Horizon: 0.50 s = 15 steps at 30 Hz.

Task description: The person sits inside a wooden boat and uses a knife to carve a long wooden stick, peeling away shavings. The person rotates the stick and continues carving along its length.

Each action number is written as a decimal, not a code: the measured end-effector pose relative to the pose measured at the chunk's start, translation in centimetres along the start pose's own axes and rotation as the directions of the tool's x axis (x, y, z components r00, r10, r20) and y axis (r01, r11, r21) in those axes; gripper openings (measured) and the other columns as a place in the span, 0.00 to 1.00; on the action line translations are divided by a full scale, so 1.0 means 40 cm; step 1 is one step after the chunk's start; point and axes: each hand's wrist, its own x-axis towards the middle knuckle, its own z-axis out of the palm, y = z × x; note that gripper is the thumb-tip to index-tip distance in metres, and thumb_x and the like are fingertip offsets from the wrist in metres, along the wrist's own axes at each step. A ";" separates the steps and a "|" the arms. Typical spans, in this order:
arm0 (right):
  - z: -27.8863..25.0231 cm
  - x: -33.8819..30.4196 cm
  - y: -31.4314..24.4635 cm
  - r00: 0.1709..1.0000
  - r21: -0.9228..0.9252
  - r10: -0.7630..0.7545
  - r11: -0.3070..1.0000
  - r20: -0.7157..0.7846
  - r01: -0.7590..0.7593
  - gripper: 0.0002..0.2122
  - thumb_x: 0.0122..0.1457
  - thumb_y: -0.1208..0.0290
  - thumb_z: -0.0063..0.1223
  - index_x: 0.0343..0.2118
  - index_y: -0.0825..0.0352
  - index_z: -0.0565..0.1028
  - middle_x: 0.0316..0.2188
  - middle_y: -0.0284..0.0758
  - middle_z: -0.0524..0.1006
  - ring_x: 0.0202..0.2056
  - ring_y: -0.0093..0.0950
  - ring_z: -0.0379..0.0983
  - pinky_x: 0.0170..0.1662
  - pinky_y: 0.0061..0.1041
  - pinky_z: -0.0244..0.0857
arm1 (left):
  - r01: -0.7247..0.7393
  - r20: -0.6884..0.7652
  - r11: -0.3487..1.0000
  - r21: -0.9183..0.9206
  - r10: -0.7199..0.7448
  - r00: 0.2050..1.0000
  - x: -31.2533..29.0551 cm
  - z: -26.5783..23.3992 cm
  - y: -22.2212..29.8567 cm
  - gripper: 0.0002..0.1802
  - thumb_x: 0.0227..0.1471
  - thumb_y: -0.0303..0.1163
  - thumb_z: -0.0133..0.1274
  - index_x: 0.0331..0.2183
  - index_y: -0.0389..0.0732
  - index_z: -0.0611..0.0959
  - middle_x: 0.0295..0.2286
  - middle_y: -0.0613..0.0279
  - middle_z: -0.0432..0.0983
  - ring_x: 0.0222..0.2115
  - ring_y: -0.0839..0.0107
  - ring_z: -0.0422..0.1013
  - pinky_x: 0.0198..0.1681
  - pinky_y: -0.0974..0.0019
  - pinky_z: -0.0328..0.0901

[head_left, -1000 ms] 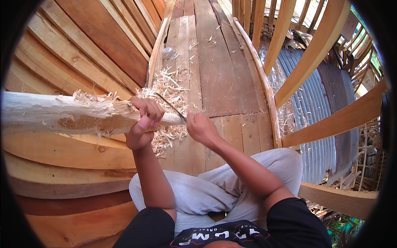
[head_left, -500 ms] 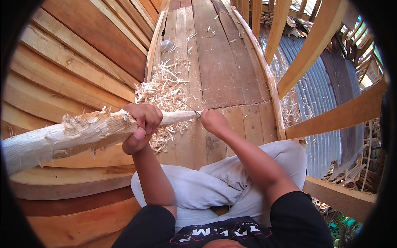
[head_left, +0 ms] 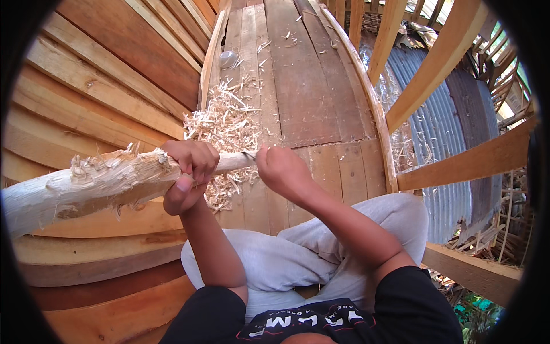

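Observation:
A long pale wooden pole slants in from the left, rough with torn fibres along its thicker part and shaved smooth toward its narrow end. My left hand is closed round it, thumb on the near side. At the narrow end, my right hand is closed on a knife; only a short dark piece of its blade shows, lying across the wood, and the handle is hidden in my fist. The pole's tip is hidden behind that hand. Curled wood shavings lie heaped on the floor beyond my hands.
Stacked boards rise along the left. A small clear cup rests on the plank floor. To the right, wooden slats form a railing, with corrugated metal sheeting beyond. My crossed legs are close below the pole.
My right hand has moved left along the narrow end, bringing the blade closer to my left hand. The pole and left hand have shifted slightly left.

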 end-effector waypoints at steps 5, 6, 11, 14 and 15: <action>0.089 0.096 0.221 0.990 0.037 0.099 0.995 -0.098 -0.096 0.25 0.62 0.60 0.30 0.25 0.77 0.76 0.27 0.58 0.75 0.33 0.56 0.72 0.42 0.48 0.65 | -0.012 -0.008 0.999 -0.030 0.012 1.000 0.005 0.017 -0.018 0.11 0.43 0.32 0.52 0.24 0.43 0.65 0.16 0.67 0.61 0.16 0.75 0.57 0.23 0.70 0.56; 0.103 0.117 0.273 0.989 0.056 0.114 0.993 -0.098 -0.108 0.25 0.62 0.60 0.30 0.25 0.77 0.76 0.27 0.58 0.75 0.33 0.56 0.72 0.42 0.48 0.64 | -0.014 0.019 0.999 -0.040 0.014 1.000 0.012 0.015 -0.022 0.11 0.44 0.33 0.52 0.23 0.43 0.65 0.16 0.67 0.61 0.16 0.75 0.57 0.23 0.70 0.56; -0.003 -0.007 -0.030 0.994 0.008 -0.091 0.996 -0.063 0.092 0.27 0.63 0.60 0.31 0.19 0.80 0.73 0.20 0.58 0.72 0.26 0.56 0.71 0.37 0.50 0.64 | -0.003 0.007 1.000 0.016 0.003 1.000 -0.003 0.000 0.002 0.11 0.44 0.33 0.52 0.23 0.43 0.65 0.16 0.67 0.61 0.16 0.75 0.58 0.23 0.70 0.56; 0.048 0.075 0.081 1.000 0.160 -0.024 0.987 0.012 0.021 0.26 0.63 0.61 0.30 0.19 0.76 0.75 0.22 0.55 0.75 0.29 0.54 0.73 0.39 0.48 0.66 | -0.017 -0.011 1.000 -0.004 0.017 1.000 0.003 0.009 -0.006 0.10 0.44 0.33 0.51 0.25 0.43 0.65 0.16 0.67 0.61 0.16 0.75 0.57 0.24 0.70 0.56; 0.057 0.078 0.088 0.999 0.137 -0.028 0.990 -0.031 0.032 0.26 0.63 0.61 0.30 0.19 0.77 0.74 0.21 0.56 0.73 0.28 0.55 0.72 0.38 0.48 0.65 | -0.026 -0.014 1.000 -0.012 0.026 1.000 -0.003 -0.008 -0.004 0.10 0.44 0.32 0.50 0.25 0.43 0.65 0.16 0.67 0.60 0.16 0.75 0.57 0.24 0.70 0.55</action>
